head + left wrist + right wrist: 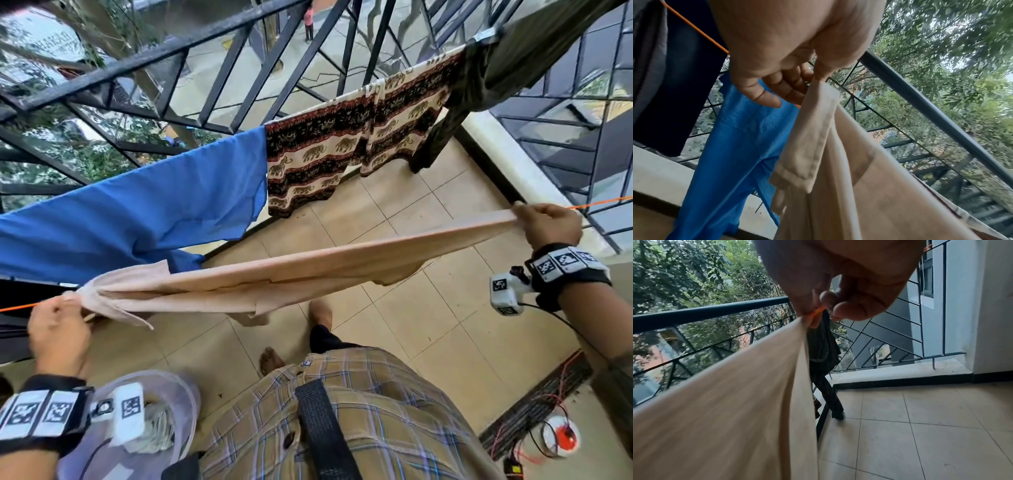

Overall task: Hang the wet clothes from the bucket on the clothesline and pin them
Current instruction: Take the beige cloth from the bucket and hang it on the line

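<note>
A beige cloth [308,270] is stretched between my two hands along the orange clothesline [603,202]. My left hand [60,329] pinches the cloth's left end [818,100], with the orange line [694,30] running behind the hand. My right hand [544,224] pinches the right end [793,331] together with the line [818,311]. The pale translucent bucket [185,404] stands on the floor at lower left, under my left wrist, with a light cloth [161,435] inside. No pins show.
On a farther line hang a blue garment [144,212], an elephant-print cloth [346,144] and a dark garment [455,102], before the black balcony railing [205,44]. A dark garment [663,81] hangs at far left. Tiled floor [428,308]; wires and a red-white reel [561,440] lie at lower right.
</note>
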